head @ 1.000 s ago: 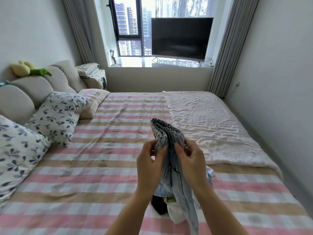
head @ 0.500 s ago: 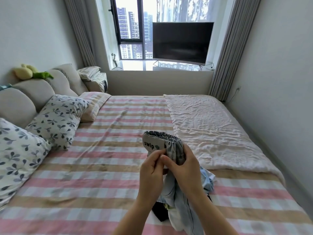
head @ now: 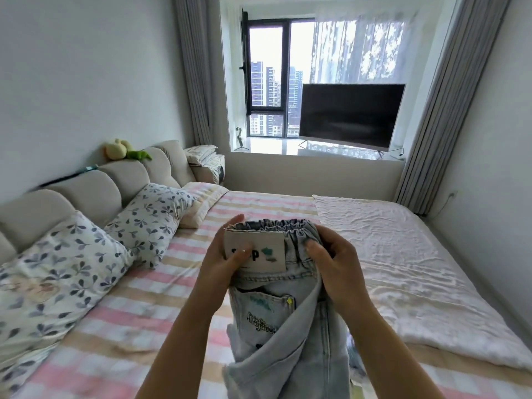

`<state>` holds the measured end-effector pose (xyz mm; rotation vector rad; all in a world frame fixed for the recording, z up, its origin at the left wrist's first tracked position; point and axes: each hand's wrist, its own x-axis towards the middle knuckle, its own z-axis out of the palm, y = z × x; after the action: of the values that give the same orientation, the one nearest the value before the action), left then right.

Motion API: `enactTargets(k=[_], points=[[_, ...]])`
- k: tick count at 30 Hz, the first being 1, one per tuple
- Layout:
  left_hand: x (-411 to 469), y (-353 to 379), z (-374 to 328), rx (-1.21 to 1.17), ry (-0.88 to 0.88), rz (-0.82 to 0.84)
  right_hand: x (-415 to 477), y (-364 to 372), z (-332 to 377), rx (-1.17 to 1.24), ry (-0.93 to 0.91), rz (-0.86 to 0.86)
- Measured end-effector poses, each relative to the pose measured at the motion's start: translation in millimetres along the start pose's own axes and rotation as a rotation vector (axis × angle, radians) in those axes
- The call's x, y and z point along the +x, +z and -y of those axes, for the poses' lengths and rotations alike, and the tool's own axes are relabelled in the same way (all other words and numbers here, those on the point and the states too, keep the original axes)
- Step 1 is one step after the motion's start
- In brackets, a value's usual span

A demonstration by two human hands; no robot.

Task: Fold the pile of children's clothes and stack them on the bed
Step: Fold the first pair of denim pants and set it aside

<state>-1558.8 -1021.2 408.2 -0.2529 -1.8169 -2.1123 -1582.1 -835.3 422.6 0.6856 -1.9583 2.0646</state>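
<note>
I hold a pair of small pale-blue jeans (head: 283,326) up in the air over the striped bed (head: 138,321). Its elastic waistband is at the top and a beige label patch faces me. My left hand (head: 223,260) grips the left side of the waistband with the thumb on the patch. My right hand (head: 334,264) grips the right side. The legs hang down between my forearms. A corner of other clothes (head: 355,358) peeks out behind the jeans, the pile mostly hidden.
Leaf-print pillows (head: 144,220) line the padded headboard on the left. A crumpled pale-pink blanket (head: 403,266) covers the right half of the bed. A dark TV (head: 349,115) stands on the window ledge. The wall runs close on the right.
The jeans' waistband has been turned and spread wide, so the label patch and a back pocket now face me. My hands have moved apart to its two sides. The view has tilted up.
</note>
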Motion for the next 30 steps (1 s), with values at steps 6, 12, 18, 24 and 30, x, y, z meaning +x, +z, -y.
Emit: enactTargets(k=[6, 12, 18, 24, 30], points=[[-11.6, -23.2, 2.4, 0.184, -0.019, -0.124, -4.0, 16.8, -24.4, 0.056, 0.081, 0.159], [-15.7, -46.3, 21.8, 0.308, -0.006, -0.228, -7.8, 47.0, -48.5, -0.162, 0.115, 0.245], [7.3, -102.5, 35.1, 0.192, -0.109, -0.123, 10.3, 91.2, -73.8, -0.203, 0.145, 0.171], [59.8, -188.5, 43.1, 0.113, -0.326, 0.263, 44.5, 144.1, -98.6, -0.274, 0.187, 0.107], [132.6, -215.0, 73.2, 0.071, -0.416, 0.252, 94.5, 167.1, -133.4, -0.312, 0.254, 0.049]])
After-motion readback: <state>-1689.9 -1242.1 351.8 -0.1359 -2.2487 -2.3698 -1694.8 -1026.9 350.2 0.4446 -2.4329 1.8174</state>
